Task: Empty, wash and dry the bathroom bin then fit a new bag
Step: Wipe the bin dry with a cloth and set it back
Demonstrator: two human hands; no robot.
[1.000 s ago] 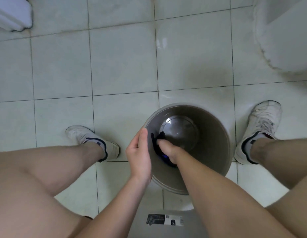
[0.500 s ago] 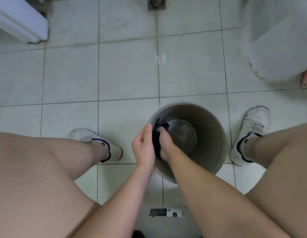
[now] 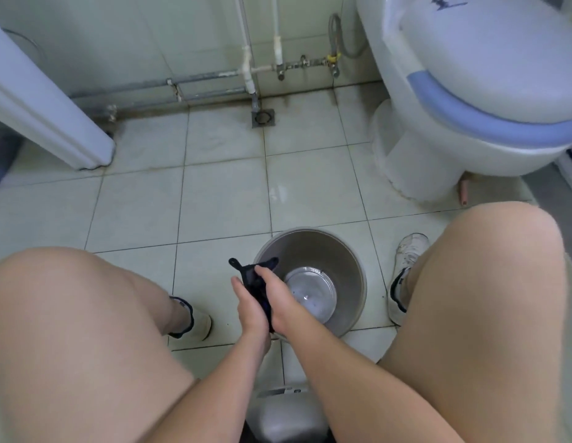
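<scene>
The round grey bin [image 3: 348, 266] stands upright on the tiled floor between my feet, empty, with a shiny base visible inside. A dark cloth [image 3: 252, 276] sits over its left rim, sandwiched between my two hands. My right hand [image 3: 280, 302] grips the cloth from the inner side of the rim. My left hand [image 3: 249, 311] presses flat against the cloth from the outer side, fingers straight.
A white toilet [image 3: 470, 100] with a blue seat pad fills the upper right. A floor drain [image 3: 263, 118] and wall pipes [image 3: 246, 71] lie ahead. A white post [image 3: 51, 116] stands at left. A grey lid-like object [image 3: 288, 410] lies below my arms.
The view has tilted up, bringing the toilet, pipes and drain into sight. My right hand has lifted the cloth from inside the bin up to the rim, against my left hand.
</scene>
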